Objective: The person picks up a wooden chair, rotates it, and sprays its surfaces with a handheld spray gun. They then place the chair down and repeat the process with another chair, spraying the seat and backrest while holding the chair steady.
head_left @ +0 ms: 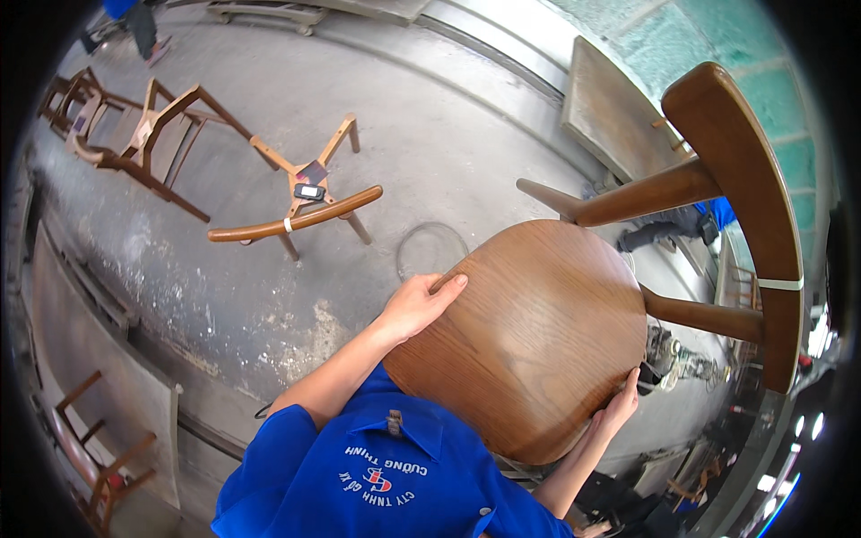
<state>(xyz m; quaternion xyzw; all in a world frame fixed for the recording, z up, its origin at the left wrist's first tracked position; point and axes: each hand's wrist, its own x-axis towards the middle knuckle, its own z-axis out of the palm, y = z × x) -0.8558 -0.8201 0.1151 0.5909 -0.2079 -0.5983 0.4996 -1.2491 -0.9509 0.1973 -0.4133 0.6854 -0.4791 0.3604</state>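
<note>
A brown varnished wooden chair seat (534, 332), rounded with a clear grain, is in front of my body, tilted. My left hand (423, 307) grips its left edge, thumb on the top face and fingers underneath. At the lower right edge my right hand (617, 408) holds it, with part of the fingers hidden beneath. Just beyond the seat, on the right, stands a brown chair frame with a curved backrest (758, 197) and a white band around it. I cannot tell whether seat and frame are joined.
On the left floor stands a seatless chair frame (296, 226) carrying a small dark device (309, 192). More chair frames (170, 134) line up behind it. A large panel (619, 112) leans at the back right. Two people in blue are partly visible farther off.
</note>
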